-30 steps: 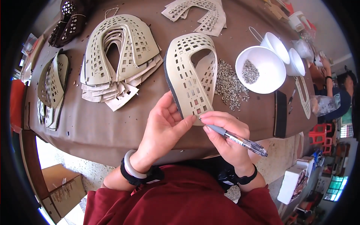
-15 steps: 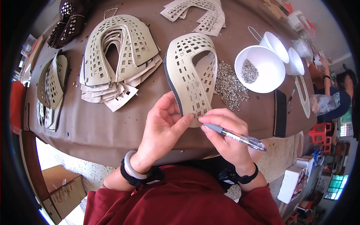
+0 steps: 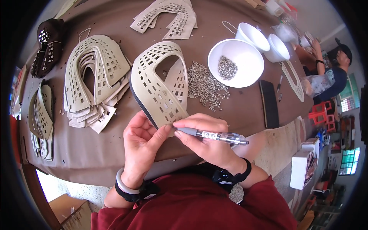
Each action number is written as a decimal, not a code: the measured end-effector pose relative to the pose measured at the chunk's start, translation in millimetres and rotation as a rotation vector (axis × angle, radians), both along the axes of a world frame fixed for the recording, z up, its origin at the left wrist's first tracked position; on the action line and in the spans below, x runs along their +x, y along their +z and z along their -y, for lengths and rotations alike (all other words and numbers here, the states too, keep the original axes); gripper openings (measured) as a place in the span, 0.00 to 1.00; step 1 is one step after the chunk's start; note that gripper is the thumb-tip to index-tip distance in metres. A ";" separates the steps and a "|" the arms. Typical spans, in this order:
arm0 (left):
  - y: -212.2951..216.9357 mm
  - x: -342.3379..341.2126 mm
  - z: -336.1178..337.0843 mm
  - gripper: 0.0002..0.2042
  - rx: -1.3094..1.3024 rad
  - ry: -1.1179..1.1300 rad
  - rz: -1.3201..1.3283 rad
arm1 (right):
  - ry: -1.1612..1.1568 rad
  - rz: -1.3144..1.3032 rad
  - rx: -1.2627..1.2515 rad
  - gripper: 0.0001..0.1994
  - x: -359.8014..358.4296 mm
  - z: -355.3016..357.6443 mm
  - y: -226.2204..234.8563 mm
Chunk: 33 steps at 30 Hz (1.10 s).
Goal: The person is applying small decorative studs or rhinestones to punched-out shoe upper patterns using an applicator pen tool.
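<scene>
A beige, U-shaped shoe upper (image 3: pixel 147 85) with rows of cut square holes and a dark edge stands curved above the table. My left hand (image 3: pixel 140 143) is closed on its lower end, the thumb pressing on the front face. Close beside that thumb, my right hand (image 3: pixel 209 147) pinches the bottom edge of the upper with its fingertips. A clear pen with a grey grip (image 3: pixel 224 137) is also held in the right hand, pointing left. Whatever lies between the right fingertips is too small to make out.
A brown-covered table (image 3: pixel 105 153) carries stacked uppers (image 3: pixel 111 69), more uppers (image 3: pixel 46 111), cut pieces (image 3: pixel 180 13), a loose pile of small metallic bits (image 3: pixel 203 82), white bowls (image 3: pixel 251 67) and a black phone (image 3: pixel 269 103). Another person (image 3: pixel 329 76) sits at the far right.
The view has turned, so the table's things sit farther left in the picture. Both hands keep their hold on the upper and pen, and the upper tilts a little more leftward.
</scene>
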<state>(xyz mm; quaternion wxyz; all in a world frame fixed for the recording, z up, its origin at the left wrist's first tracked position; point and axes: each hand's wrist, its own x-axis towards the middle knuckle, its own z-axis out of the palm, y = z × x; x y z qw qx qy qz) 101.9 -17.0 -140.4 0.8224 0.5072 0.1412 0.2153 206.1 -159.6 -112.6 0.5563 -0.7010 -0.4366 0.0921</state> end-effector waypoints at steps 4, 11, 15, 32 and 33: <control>4.6 1.2 0.8 0.16 -0.025 0.045 -0.040 | -0.140 -0.146 0.043 0.10 21.9 20.2 0.6; 12.9 3.5 1.8 0.16 -0.039 0.032 -0.069 | -0.270 0.104 -0.129 0.09 58.1 49.1 -10.2; 11.8 3.3 2.5 0.17 -0.035 0.031 -0.076 | -0.258 0.125 -0.141 0.09 55.8 44.8 -10.2; 3.3 5.9 3.5 0.21 0.097 0.081 -0.052 | -0.218 0.676 -0.274 0.09 63.2 44.7 -5.0; 4.0 6.2 3.9 0.21 0.100 0.081 -0.045 | -0.225 0.653 -0.265 0.10 64.0 44.7 -3.4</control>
